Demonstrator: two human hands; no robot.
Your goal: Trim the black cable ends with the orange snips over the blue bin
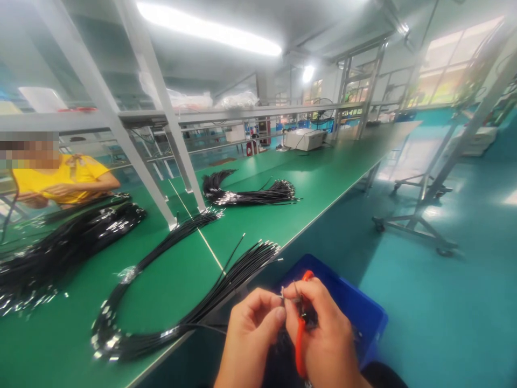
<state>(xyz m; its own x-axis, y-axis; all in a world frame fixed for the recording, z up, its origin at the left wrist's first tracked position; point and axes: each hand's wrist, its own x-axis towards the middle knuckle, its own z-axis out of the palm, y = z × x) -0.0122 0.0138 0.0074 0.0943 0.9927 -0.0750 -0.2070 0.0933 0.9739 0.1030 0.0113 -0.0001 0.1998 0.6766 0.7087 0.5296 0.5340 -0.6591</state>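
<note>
My left hand (256, 328) pinches the end of a thin black cable (208, 326) that runs back to the green table (149, 307). My right hand (323, 328) is wrapped round orange-handled pliers (300, 345), its thumb and index finger close to the same cable end. Both hands meet just off the table's front edge, above a blue bin (363, 307). A curved bundle of black cables (137, 345) with pale tips lies on the table, left of my hands.
Another black bundle (254, 195) lies farther back, near grey shelf posts (177, 118). A large cable pile (72, 237) is at the left, before a person in yellow (84, 172). A white box (305, 140) stands farther along. Wheeled metal frame (420, 215) at right.
</note>
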